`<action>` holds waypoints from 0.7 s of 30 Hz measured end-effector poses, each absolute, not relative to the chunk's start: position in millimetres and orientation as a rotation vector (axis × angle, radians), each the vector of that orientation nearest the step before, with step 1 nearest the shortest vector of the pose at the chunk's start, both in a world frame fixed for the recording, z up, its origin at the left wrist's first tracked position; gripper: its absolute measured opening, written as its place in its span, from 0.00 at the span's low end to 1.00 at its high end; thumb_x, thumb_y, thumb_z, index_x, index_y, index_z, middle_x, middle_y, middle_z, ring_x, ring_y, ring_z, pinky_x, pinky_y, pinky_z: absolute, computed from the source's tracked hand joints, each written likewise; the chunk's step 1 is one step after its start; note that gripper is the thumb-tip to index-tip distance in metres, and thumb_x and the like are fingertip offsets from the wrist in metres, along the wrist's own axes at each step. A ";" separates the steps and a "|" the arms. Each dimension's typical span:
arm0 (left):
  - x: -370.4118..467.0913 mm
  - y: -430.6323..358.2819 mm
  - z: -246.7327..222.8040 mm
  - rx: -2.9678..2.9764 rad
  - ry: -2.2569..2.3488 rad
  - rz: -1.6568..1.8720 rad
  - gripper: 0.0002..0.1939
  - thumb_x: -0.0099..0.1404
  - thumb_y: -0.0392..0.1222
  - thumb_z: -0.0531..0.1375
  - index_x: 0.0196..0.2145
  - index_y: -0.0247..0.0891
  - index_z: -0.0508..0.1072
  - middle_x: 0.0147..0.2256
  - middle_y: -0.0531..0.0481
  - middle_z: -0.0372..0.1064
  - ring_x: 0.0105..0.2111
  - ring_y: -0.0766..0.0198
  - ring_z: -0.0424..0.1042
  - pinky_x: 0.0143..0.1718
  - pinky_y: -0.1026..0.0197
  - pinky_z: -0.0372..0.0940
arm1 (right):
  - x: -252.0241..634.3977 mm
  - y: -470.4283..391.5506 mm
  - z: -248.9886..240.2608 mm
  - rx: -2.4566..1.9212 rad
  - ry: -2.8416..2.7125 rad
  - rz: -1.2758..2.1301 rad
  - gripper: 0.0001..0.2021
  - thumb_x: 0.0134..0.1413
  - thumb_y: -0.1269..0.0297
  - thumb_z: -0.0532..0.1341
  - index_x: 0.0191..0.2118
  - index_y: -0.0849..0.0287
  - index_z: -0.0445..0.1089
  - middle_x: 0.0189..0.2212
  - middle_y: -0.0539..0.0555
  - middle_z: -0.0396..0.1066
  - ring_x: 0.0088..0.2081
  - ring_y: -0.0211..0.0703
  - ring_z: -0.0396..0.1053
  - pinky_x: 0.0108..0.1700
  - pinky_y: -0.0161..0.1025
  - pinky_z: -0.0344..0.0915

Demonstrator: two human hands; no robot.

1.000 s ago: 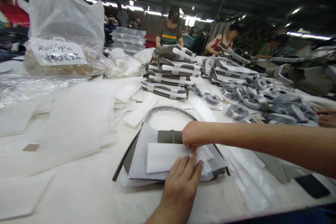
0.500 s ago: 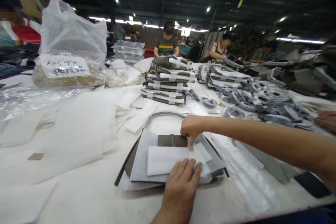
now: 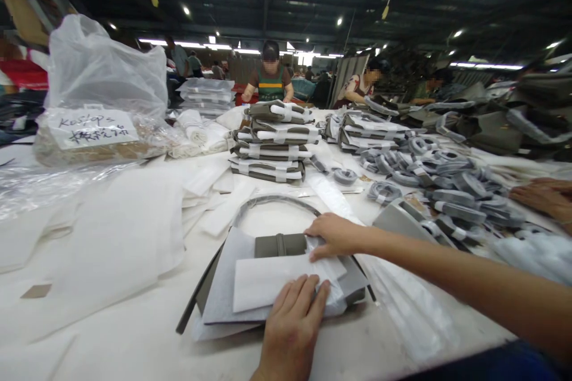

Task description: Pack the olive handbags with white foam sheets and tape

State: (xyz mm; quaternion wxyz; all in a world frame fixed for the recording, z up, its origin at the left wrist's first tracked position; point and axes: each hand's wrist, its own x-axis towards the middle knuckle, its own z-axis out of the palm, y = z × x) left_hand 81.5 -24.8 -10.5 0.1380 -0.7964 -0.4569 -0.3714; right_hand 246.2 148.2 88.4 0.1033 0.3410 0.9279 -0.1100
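An olive-grey handbag lies flat on the white table, its wrapped handle arching away from me. White wrapping sheet covers much of its front, with a folded white foam piece on top. My left hand presses flat on the foam's lower right, fingers stretched out. At the bag's upper right, my right hand rests on the wrapping, thumb and fingers apart. Translucent plastic film shows beside both hands. Part of the bag's right side is hidden beneath them.
Wrapped bags are stacked behind. Grey wrapped strap coils heap at right, near another person's hand. White sheets spread at left before a labelled plastic sack. A co-worker stands across the table.
My right thumb and fingers have spread from a bent, pressing grip over the wrapping. My left hand stays on the foam. The whole view has shifted slightly, and a grey piece now shows beyond my right forearm.
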 end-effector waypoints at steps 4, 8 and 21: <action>80.6 -26.0 -15.2 -2.325 -1.332 -1.031 0.19 0.75 0.36 0.48 0.58 0.46 0.70 0.55 0.54 0.72 0.53 0.60 0.70 0.56 0.57 0.66 | 237.8 144.3 69.9 1.168 2.598 -0.416 0.36 0.44 0.35 0.66 0.53 0.56 0.74 0.48 0.63 0.76 0.53 0.63 0.69 0.55 0.49 0.60; 79.3 -28.0 -16.6 -2.350 -1.356 -0.986 0.20 0.74 0.36 0.50 0.59 0.47 0.68 0.56 0.55 0.71 0.54 0.59 0.70 0.54 0.55 0.68 | 236.7 163.9 66.3 1.166 2.538 -0.713 0.38 0.42 0.41 0.70 0.58 0.54 0.69 0.50 0.58 0.75 0.50 0.55 0.72 0.51 0.41 0.64; 80.4 -28.6 -6.2 -2.371 -1.351 -0.936 0.20 0.70 0.34 0.55 0.57 0.46 0.70 0.53 0.53 0.73 0.51 0.57 0.73 0.51 0.52 0.72 | 248.1 165.4 58.0 1.147 2.602 -0.731 0.26 0.51 0.42 0.64 0.47 0.59 0.78 0.46 0.59 0.77 0.50 0.55 0.72 0.51 0.42 0.64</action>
